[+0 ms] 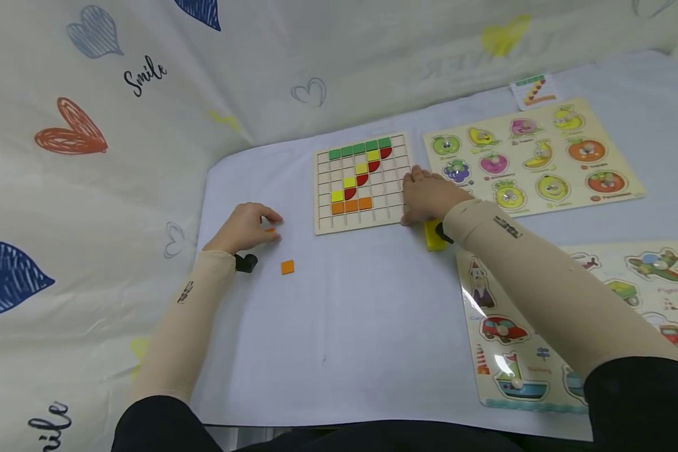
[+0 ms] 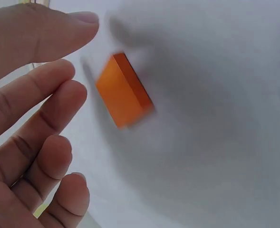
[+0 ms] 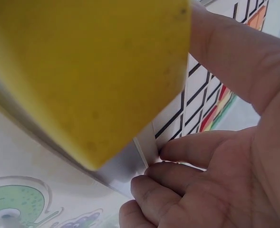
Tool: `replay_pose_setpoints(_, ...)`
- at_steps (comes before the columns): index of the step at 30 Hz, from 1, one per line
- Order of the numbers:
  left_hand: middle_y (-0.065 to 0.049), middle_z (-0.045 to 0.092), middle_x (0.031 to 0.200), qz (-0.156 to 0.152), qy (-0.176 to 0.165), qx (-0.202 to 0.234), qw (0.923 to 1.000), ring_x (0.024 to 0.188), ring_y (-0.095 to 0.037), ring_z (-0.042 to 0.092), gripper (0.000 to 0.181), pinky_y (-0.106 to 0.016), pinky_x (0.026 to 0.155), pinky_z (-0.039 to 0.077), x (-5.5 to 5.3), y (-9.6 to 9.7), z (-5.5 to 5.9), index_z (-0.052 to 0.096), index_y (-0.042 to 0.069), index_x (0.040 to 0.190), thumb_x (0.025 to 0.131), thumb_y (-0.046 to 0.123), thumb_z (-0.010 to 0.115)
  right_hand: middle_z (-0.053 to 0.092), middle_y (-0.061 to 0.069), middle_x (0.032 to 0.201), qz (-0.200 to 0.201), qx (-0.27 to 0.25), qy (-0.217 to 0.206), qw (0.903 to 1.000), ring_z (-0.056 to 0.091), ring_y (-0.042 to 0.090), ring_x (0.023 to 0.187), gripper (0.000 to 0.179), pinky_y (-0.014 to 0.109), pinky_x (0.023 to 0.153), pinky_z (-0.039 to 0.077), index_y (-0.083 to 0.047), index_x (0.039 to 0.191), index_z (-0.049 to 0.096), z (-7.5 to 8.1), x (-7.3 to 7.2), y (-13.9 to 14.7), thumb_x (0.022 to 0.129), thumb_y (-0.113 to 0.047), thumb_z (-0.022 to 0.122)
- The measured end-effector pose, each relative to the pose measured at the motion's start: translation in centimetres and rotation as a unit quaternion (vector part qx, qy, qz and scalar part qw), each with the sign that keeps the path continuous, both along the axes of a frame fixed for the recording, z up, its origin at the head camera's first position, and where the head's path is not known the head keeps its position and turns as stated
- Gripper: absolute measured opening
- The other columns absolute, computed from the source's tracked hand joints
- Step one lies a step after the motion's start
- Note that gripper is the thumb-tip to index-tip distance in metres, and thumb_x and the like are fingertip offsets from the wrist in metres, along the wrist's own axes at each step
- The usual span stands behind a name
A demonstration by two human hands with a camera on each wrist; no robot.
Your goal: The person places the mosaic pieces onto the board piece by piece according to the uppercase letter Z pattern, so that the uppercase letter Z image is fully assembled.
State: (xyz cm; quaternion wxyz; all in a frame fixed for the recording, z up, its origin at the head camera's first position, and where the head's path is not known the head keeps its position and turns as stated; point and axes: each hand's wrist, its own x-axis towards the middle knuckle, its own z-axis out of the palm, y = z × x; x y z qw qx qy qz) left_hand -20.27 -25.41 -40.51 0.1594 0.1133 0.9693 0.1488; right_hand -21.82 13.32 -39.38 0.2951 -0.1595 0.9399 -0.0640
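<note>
My left hand (image 1: pixel 242 227) hovers left of the grid board (image 1: pixel 384 201), thumb and fingers apart. Close to its fingertips is an orange tile (image 1: pixel 270 230); in the left wrist view this thick tile (image 2: pixel 117 92) stands tilted, and a gap separates it from the fingers. Another orange square tile (image 1: pixel 287 267) lies flat on the cloth nearby. My right hand (image 1: pixel 431 196) rests against the board's right edge, its fingertips touching the edge in the right wrist view. Green, yellow, red and orange tiles form a Z-like figure on the board. A yellow block (image 1: pixel 434 238) sits beneath the right wrist.
A fruit puzzle board (image 1: pixel 548 207) lies behind the right hand, and a small pattern card (image 1: pixel 533 93) is at its far edge. Under the right forearm lies a vehicle puzzle board (image 1: pixel 491 358). White cloth (image 1: pixel 339 326) covers the table; a printed curtain (image 1: pixel 203 75) hangs behind and left.
</note>
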Motion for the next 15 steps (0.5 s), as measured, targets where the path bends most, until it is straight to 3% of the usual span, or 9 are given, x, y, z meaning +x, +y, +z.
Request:
replay_pose_setpoints(8, -0.008, 0.075, 0.118, 0.028, -0.027, -0.004, 0.9992, 0.094, -0.026, 0.057, 0.034, -0.035, 0.083, 0.047, 0.4, -2.3, -0.3, 0.079, 0.012, 0.118, 0.085, 0.017, 0.082, -0.001, 0.034, 0.170, -0.010, 0.003, -0.001, 0.9999, 0.005, 0.049, 0.160, 0.100, 0.058, 0.131, 0.010, 0.011, 0.161, 0.008, 0.1, 0.1, 0.0, 0.098, -0.037, 0.069)
replay_pose_setpoints(15, -0.009, 0.075, 0.116, 0.021, -0.021, -0.002, 0.9996, 0.096, -0.026, 0.059, 0.032, -0.036, 0.086, 0.048, 0.4, -2.7, -0.4, 0.079, 0.011, 0.117, 0.086, 0.013, 0.078, 0.000, 0.036, 0.169, -0.002, 0.003, 0.006, 1.0000, 0.006, 0.050, 0.159, 0.099, 0.057, 0.131, 0.010, 0.014, 0.160, 0.009, 0.2, 0.2, -0.1, 0.098, -0.036, 0.070)
